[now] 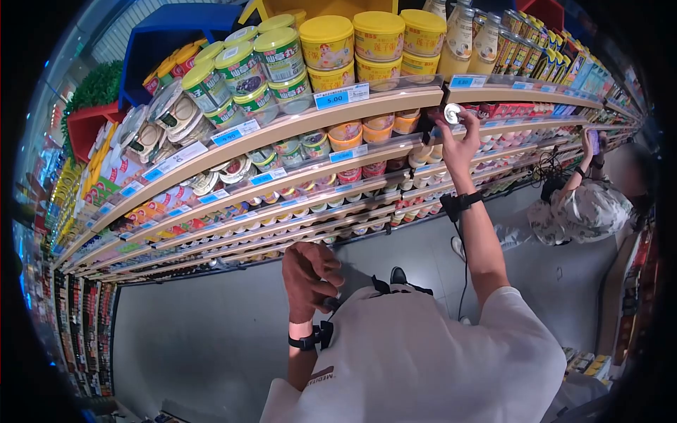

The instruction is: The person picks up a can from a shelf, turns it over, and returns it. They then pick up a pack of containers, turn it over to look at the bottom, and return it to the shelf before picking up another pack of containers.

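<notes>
Before stocked shelves (402, 99), a shopper's gloved left hand (307, 276) hangs half-curled, its contents unclear, while the bare right hand (458, 139) pinches a small white disc (452, 113) by the upper shelf's edge; a light, steady rim grip seems best.
</notes>
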The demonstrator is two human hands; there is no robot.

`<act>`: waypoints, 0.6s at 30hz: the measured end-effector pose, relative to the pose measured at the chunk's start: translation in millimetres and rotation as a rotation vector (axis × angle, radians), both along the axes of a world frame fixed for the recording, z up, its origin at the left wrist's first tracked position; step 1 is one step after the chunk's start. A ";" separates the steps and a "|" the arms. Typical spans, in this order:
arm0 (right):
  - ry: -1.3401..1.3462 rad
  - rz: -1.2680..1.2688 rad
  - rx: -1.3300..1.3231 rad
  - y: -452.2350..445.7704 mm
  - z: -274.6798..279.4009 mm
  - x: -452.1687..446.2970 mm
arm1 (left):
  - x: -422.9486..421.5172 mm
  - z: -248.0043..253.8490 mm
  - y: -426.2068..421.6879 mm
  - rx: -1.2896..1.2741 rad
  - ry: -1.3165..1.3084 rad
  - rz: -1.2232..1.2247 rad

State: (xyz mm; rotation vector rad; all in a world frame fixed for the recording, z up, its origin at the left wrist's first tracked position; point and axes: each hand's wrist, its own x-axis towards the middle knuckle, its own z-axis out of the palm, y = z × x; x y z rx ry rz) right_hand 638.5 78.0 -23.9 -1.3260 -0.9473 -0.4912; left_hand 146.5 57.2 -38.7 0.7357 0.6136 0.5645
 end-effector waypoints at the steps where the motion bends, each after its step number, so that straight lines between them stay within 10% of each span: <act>1: -0.046 -0.047 -0.046 -0.8 1.5 -0.8 | 2.6 2.4 -3.0 -0.178 -0.140 0.044; 10: -0.331 -0.239 -0.356 9.0 15.5 0.0 | 7.2 30.3 6.3 -0.714 -0.368 -0.094; 18: -0.490 -0.288 -0.396 6.5 22.1 3.3 | -4.8 -13.4 -0.5 -0.566 -0.351 -0.057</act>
